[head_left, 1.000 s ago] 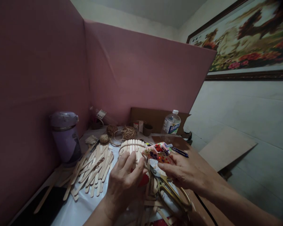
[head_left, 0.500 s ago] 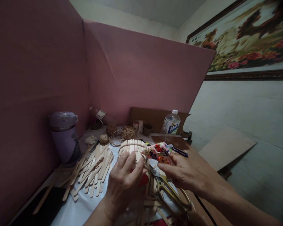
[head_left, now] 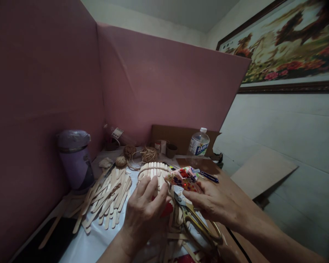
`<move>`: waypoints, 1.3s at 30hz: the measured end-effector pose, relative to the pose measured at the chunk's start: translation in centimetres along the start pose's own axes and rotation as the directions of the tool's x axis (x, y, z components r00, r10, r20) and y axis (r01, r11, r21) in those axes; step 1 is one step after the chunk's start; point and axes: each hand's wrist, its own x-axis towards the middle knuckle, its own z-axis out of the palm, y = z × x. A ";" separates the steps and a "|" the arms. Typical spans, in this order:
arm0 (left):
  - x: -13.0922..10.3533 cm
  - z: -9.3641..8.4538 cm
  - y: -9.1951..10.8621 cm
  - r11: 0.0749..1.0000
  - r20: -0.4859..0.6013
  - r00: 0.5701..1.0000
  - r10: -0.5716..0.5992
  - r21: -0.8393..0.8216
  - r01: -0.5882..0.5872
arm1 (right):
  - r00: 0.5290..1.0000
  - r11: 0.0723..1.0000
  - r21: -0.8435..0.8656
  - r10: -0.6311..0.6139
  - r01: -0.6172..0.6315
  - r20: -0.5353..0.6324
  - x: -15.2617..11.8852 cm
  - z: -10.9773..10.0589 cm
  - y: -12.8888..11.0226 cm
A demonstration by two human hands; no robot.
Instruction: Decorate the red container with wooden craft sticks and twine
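My left hand (head_left: 146, 206) has its fingers on a rounded piece made of pale wooden sticks (head_left: 154, 168) set side by side, with a brown cord across them. My right hand (head_left: 208, 199) is closed round a glue gun with a flowery pattern (head_left: 185, 178). The tip of the glue gun points left at the edge of the stick piece, near my left fingertips. Gold-handled scissors (head_left: 193, 219) lie below, between my hands. Something red shows under my left hand.
Loose wooden sticks (head_left: 109, 201) are heaped on the left. A purple flask (head_left: 76, 160) stands behind them. Twine balls (head_left: 149, 154), a small pot (head_left: 171, 150) and a clear bottle (head_left: 199, 143) are at the back. A dark blue pen (head_left: 209, 176) lies at right.
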 end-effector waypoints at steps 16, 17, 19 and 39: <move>0.2 -0.1 0.0 1.000 -0.021 1.000 0.008 0.014 -0.008 | 0.998 0.996 -0.065 0.064 -0.062 0.019 -0.8 0.4 -2.2; 0.2 -0.1 0.0 1.000 -0.026 1.000 0.010 0.020 -0.009 | 0.998 0.996 -0.070 0.065 -0.064 0.017 -0.8 0.4 -2.3; 0.2 0.0 0.0 1.000 -0.029 0.999 0.014 0.024 -0.013 | 0.996 0.993 -0.074 0.089 -0.089 0.003 -0.9 0.4 -2.6; 0.1 0.1 -0.1 1.000 -0.024 1.000 0.013 0.022 -0.012 | 0.996 0.995 -0.034 0.089 -0.089 0.011 -0.6 0.4 -1.9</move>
